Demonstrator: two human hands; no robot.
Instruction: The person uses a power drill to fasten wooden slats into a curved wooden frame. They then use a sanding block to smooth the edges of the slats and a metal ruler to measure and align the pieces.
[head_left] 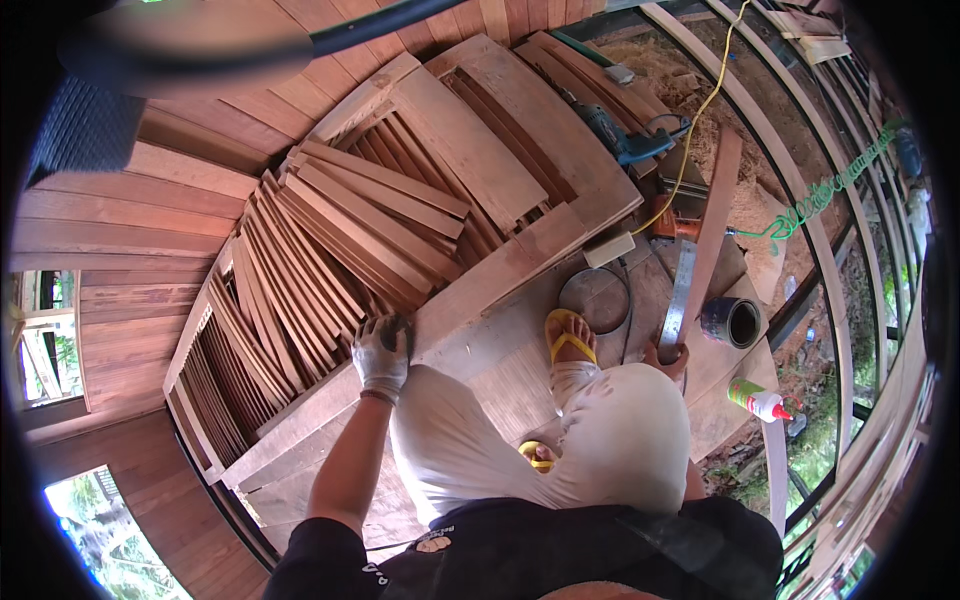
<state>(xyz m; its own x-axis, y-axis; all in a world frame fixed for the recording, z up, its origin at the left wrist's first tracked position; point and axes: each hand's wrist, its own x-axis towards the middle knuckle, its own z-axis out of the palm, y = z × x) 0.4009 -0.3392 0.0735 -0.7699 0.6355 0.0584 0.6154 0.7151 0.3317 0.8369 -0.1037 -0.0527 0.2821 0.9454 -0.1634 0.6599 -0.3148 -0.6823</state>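
My left hand (381,357), in a pale glove with dark patches, rests on the near rail of a large wooden louvred panel (500,265). Its fingers lie over the rail beside the loose wooden slats (320,235). Beyond my right knee, my bare right hand (668,360) is partly hidden. Its fingers close round the lower end of a long reddish-brown wooden board (716,230). A silvery-grey strip (678,295) runs along the board's left side; I cannot tell if it is a separate piece.
A teal power tool (625,140) lies at the panel's far right corner. An orange tool (672,218) joins a green coiled hose (800,212). A dark open can (732,322) and a red-tipped glue bottle (757,400) stand at right. A yellow cord (708,105) crosses behind. Dark metal framing edges the right side.
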